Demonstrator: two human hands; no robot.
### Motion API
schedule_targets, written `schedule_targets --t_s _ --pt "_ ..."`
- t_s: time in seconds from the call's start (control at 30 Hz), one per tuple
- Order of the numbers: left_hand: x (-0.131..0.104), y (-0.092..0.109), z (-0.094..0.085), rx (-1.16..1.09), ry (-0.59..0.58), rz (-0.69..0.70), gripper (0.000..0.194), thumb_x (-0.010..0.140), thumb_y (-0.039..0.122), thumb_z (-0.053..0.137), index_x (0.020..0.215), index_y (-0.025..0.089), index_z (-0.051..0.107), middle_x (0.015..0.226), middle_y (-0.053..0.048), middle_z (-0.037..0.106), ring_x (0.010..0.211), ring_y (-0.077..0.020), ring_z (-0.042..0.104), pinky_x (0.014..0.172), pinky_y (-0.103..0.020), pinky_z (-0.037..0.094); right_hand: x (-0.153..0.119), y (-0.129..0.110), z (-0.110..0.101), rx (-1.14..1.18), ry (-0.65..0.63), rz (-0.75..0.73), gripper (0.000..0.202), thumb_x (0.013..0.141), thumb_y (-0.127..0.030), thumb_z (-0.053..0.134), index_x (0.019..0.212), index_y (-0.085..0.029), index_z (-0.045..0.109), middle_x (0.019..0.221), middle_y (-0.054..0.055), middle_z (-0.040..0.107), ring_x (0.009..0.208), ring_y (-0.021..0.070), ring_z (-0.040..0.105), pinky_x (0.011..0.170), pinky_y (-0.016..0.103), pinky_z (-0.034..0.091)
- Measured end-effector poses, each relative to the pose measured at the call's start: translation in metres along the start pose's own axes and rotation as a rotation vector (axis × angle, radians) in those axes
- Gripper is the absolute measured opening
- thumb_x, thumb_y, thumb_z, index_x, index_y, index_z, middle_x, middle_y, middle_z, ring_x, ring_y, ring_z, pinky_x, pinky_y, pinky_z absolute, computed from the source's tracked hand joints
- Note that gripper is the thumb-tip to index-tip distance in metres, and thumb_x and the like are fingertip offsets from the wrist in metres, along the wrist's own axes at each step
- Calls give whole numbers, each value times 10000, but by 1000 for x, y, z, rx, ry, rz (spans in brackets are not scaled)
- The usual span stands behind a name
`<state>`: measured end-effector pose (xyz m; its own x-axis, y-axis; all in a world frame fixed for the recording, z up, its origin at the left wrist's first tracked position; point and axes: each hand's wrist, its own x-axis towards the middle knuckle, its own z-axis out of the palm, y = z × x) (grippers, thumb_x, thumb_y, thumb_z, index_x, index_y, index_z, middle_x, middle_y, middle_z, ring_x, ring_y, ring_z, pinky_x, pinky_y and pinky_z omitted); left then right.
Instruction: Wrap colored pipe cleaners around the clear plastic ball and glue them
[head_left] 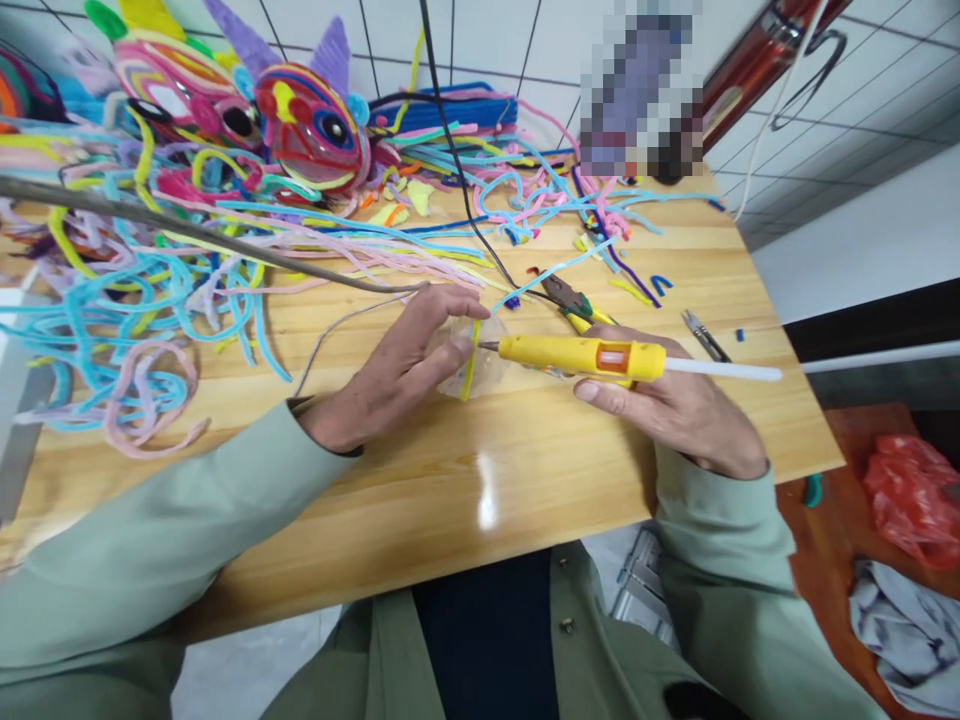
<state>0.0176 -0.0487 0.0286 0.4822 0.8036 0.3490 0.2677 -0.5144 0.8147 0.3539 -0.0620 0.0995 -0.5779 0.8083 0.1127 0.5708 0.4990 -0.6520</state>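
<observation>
At far left, a loose tangle of light-blue, pink and yellow fuzzy stems [161, 285] covers the tabletop [405, 500]. Behind it stand two multicoloured, horned animal-face ornaments, one with yellow and green parts [176, 85], the other with purple horns and a red-and-blue face [311, 130].

Left of centre, the left hand [397, 360] is partly closed, its thumb and index finger at the upper part of a short yellow fuzzy strip [467, 380], holding it over a small translucent, colourless piece [491, 377]. The contact beneath the fingers is hidden. The strip lies immediately right of this hand, its long axis running from the near side to the far side. A light-blue fuzzy stem [559, 272] slants away to the right from beside the index fingertip.

Right of centre, the right hand [660, 400] is closed around a yellow plastic glue gun [551, 353], from whose rear a white glue stick [724, 370] projects. The gun's long axis runs left to right, roughly square to the strip; its metal nozzle points left and ends at or just beside the strip, though actual contact cannot be told. The left hand is the nearer to the strip; the right lies farther off, the gun spanning the interval.

Beyond the gun lie pliers with green-and-yellow handles [566, 297]; farther right, small metal snips [705, 336] rest on the wood.
</observation>
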Motion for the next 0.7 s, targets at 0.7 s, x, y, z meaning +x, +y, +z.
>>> schedule_targets --t_s 0.7 --pt "2 -8 8 -45 34 111 337 1292 462 474 1506 254 632 1579 -146 706 1555 -336 637 1408 -558 498 -8 -5 -2 -56 30 71 365 1156 -602 756 1010 -270 798 1032 69 795 886 275 754 828 412 645"
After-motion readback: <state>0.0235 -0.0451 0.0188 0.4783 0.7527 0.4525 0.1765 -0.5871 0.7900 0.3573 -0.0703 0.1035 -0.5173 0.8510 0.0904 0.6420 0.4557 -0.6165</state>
